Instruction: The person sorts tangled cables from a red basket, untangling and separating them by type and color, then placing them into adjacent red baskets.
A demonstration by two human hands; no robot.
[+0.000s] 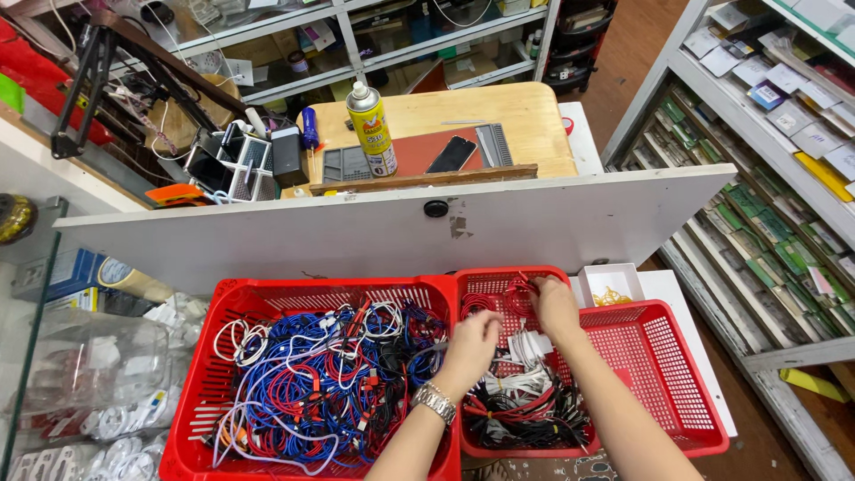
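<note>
Red baskets sit on a white counter, lower frame. The left hand (472, 343) curls partly closed, seemingly pinching white cables (527, 347) in the middle basket (485, 287); the right hand (554, 303) grips red cables (515, 294) at its upper end.

Tangled cables (312, 374) fill the left basket (191, 410); the right basket (668, 374) lies open, walled by a white board (374, 236) behind.

White partition board (534, 223) – wooden desk (499, 116) behind, metal shelving (766, 134) alongside
</note>
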